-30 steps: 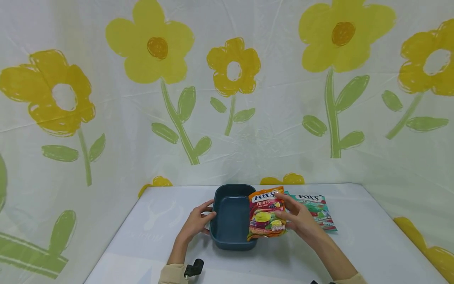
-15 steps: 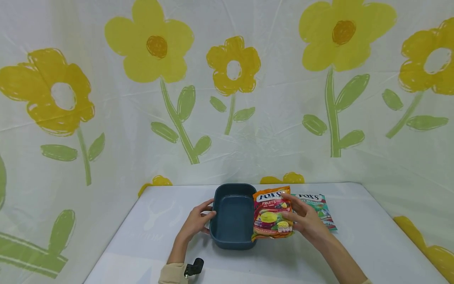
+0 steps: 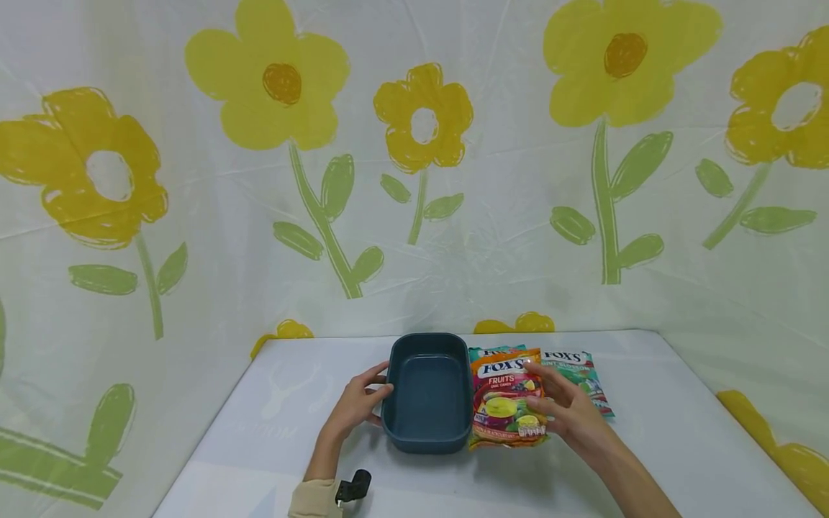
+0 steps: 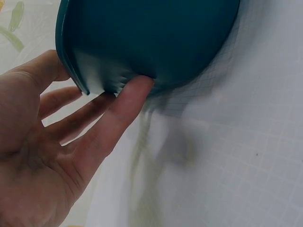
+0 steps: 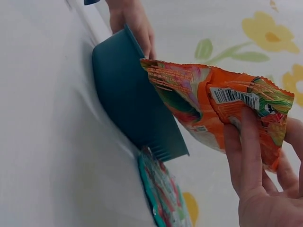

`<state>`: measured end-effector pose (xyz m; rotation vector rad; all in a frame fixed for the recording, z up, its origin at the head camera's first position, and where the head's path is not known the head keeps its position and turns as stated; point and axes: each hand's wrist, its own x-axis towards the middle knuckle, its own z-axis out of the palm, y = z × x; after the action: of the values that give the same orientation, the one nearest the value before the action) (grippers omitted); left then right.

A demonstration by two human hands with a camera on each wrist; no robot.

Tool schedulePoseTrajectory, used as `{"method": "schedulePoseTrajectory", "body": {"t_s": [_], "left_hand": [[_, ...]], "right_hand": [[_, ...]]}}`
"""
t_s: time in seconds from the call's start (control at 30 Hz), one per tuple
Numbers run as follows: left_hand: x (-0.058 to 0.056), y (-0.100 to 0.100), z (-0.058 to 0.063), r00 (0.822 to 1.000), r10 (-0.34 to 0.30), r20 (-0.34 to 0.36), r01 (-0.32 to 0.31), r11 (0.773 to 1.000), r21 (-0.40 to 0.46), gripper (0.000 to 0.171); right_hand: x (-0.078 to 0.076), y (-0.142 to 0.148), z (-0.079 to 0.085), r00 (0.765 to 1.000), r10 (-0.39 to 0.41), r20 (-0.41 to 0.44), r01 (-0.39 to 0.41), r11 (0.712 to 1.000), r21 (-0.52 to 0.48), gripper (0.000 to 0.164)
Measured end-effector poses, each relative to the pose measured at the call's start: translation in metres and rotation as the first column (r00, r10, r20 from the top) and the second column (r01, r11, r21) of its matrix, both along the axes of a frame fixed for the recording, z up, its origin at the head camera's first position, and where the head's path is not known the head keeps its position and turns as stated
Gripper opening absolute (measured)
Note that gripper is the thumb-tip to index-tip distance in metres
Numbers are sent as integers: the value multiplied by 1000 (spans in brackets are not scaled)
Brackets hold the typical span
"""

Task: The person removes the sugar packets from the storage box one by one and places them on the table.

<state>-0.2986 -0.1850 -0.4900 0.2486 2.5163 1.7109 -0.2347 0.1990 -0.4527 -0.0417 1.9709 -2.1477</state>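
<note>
A dark blue-green rectangular tub (image 3: 427, 396) stands on the white table with nothing in it. At its left side my left hand (image 3: 358, 403) holds the rim and wall; in the left wrist view, fingers lie against the outside of the tub (image 4: 151, 42). My right hand (image 3: 573, 410) grips an orange and red Fox's Fruits candy bag (image 3: 508, 403) by its right edge, raised above the table just right of the tub. Partly hidden behind this bag is a teal Fox's bag (image 3: 482, 352). Another teal Fox's bag (image 3: 586, 378) lies farther right, partly covered by the right hand.
The white table (image 3: 272, 446) ends at a curtain (image 3: 505, 266) printed with yellow flowers, behind and at both sides. A small black device (image 3: 353, 486) sits at the left wrist, by a beige sleeve (image 3: 314, 498).
My right hand has moved the orange candy bag right and slightly toward me, away from over the tub. Another teal bag now shows behind it. The left hand stays on the tub.
</note>
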Motion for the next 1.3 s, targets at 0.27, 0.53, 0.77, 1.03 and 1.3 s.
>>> {"method": "schedulePoseTrajectory", "body": {"t_s": [0.27,0.53,0.77,1.03,1.3], "left_hand": [[0,-1,0,1000,0,1,0,1000,0,53],[1,-2,0,1000,23,4,-23,1000,-10,53],[5,5,6,999,48,-14,-49,998,-36,52],[9,8,11,998,55,-24,-56,998,-36,52],[8,6,12,999,37,-10,-37,999,-21,52]], "right_hand": [[8,6,-7,999,-14,34,14,1000,-3,62],[14,6,-18,997,-14,74,14,1000,0,62],[16,8,-23,997,18,71,-17,1000,-2,63],[16,8,-27,996,9,85,-10,1000,13,62],[17,7,-30,996,28,82,-28,1000,1,59]]}}
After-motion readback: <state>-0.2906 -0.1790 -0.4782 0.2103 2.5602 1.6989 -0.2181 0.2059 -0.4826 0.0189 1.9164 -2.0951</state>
